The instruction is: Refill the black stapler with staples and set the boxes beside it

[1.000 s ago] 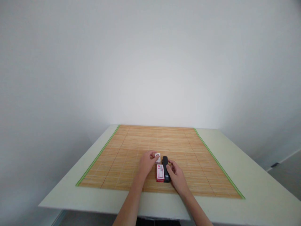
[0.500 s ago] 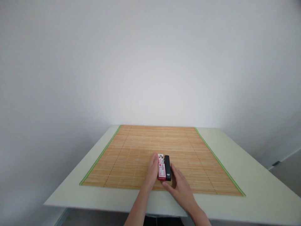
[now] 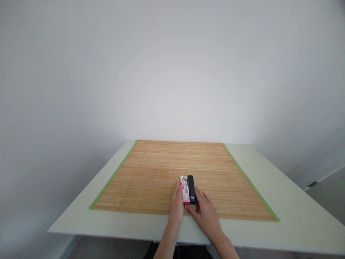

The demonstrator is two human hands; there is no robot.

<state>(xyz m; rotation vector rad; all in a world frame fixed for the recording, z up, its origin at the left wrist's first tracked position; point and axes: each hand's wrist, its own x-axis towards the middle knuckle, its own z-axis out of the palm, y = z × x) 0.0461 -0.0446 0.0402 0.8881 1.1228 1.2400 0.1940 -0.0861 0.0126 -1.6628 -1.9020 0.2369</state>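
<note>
Two small red-and-white boxes stand end to end on the bamboo mat: the nearer box has a pink-framed label, and the farther box bears a dark picture. Close along their right side lies a black stapler, lengthwise. My left hand rests against the boxes' left side with its fingers stretched out, partly covering the nearer one. My right hand is open on the other side, fingers extended beside the stapler. Its thumb reaches to the near end of the nearer box.
The bamboo mat with green side edges covers the middle of a white table. A plain pale wall rises behind the table. The table's front edge runs just before my body.
My left hand has slid back toward me along the boxes. The right hand has stayed almost in place, its thumb now at the box's near end. The view has shifted slightly.
</note>
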